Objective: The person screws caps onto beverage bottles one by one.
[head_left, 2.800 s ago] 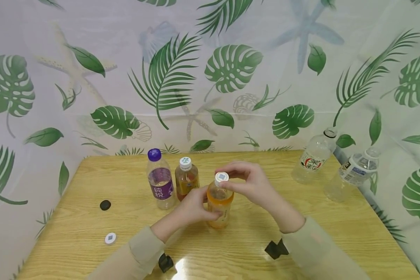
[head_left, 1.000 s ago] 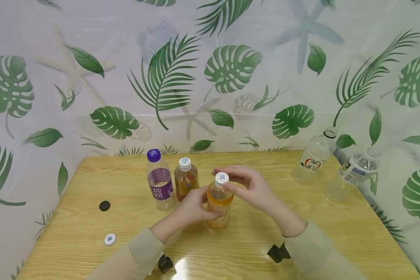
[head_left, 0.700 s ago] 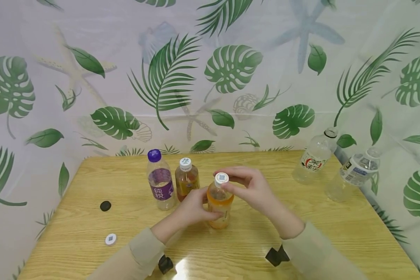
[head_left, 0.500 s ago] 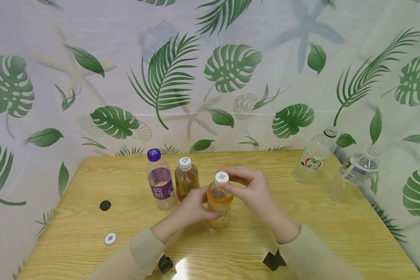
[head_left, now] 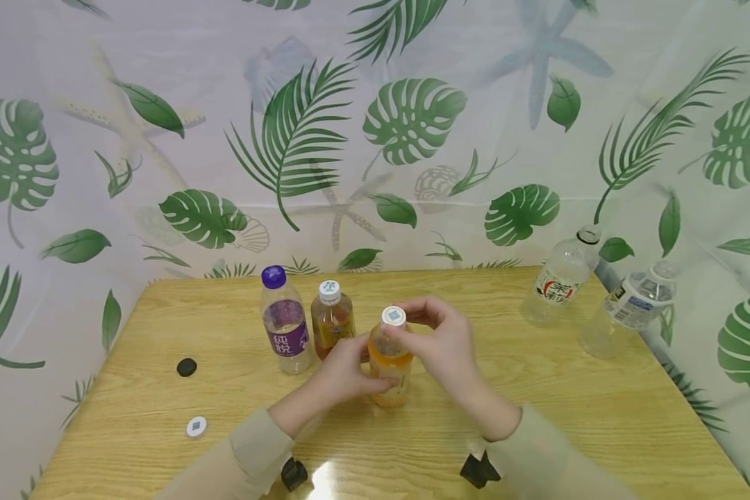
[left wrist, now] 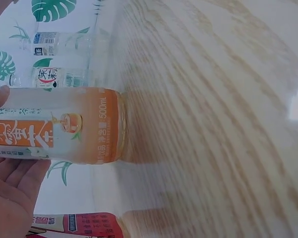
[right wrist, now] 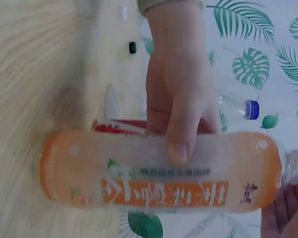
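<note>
An orange-labelled tea bottle stands upright near the middle of the wooden table. My left hand grips its body, thumb across the label; the right wrist view shows the same thumb and the bottle from the other side. At the top, the thumb and fingers of my right hand pinch the white cap on the bottle's mouth. Just behind my left hand are a brown drink bottle with a white cap and a clear purple-labelled bottle with a purple cap.
Two clear bottles without caps stand at the right: a red-and-white-labelled bottle and a bottle with a blue-white label. A black cap and a white loose cap lie at the left. A leaf-printed cloth borders the table.
My right hand has turned about the cap, its wrist and sleeve swinging left and nearer to me. My left hand and the bottle have stayed almost in place.
</note>
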The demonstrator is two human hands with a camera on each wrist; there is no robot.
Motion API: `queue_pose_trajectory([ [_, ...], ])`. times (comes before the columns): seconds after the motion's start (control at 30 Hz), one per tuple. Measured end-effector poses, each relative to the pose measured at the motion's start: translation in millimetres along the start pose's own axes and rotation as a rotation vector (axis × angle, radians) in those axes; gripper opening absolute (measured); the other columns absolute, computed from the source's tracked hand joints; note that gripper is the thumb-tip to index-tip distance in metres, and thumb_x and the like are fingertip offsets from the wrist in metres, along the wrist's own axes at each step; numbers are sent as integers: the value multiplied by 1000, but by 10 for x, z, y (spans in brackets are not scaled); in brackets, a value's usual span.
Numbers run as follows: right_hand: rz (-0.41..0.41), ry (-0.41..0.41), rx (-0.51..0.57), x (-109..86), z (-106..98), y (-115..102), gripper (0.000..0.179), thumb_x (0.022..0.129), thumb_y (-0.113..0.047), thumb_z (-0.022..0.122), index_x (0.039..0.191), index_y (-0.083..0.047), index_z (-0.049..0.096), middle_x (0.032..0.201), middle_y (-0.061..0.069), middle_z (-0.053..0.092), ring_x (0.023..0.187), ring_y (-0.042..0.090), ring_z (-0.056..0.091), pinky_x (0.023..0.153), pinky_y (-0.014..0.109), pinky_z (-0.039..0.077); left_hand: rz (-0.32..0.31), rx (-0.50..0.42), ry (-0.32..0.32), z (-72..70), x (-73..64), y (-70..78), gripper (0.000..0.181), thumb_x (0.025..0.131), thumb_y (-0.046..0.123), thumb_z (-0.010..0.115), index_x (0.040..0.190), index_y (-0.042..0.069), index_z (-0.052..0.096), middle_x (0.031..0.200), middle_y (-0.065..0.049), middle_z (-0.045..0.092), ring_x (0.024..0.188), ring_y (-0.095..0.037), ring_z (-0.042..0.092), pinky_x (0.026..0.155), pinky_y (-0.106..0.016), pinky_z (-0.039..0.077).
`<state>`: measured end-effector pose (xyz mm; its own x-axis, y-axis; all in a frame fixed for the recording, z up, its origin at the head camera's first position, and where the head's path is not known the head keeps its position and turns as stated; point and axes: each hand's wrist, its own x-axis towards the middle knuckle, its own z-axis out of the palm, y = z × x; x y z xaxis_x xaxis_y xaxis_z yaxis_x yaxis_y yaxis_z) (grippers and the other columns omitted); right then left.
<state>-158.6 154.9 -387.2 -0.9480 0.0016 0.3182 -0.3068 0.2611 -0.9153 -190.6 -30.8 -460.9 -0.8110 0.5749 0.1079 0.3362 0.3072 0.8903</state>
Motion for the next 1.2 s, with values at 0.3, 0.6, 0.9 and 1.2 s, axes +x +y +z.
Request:
queue_pose_trajectory([
  [0.3,-156,-499,212,217,-230,135,36,104,-5,67,135,12,63,139,36,63,126,1,67,112,21,52,-15,-16,-3,-2,11,-8,56,88,9,86,139,4,64,135,-14,73,129,-34,70,113,-49,55],
  [0.6,-138,-619,241,294,-321,170,38,106,-9,65,135,15,61,137,36,64,125,4,68,110,24,54,-38,-21,-5,12,3,-18,57,87,10,87,139,4,64,136,-14,73,130,-35,69,114,-50,54],
  [0.9,-80,-355,76,218,-233,69,29,91,3,80,119,6,76,122,24,77,110,3,73,104,27,58,-23,-7,3,3,6,-10,57,87,9,87,139,4,64,135,-15,74,129,-35,70,113,-50,55],
  [1.2,-39,-181,-90,151,-146,-55,22,83,-4,89,102,-3,79,105,13,81,100,22,75,93,33,60,-2,-7,-1,2,6,-24,60,88,9,87,143,6,62,136,-13,73,129,-32,69,113,-47,55],
])
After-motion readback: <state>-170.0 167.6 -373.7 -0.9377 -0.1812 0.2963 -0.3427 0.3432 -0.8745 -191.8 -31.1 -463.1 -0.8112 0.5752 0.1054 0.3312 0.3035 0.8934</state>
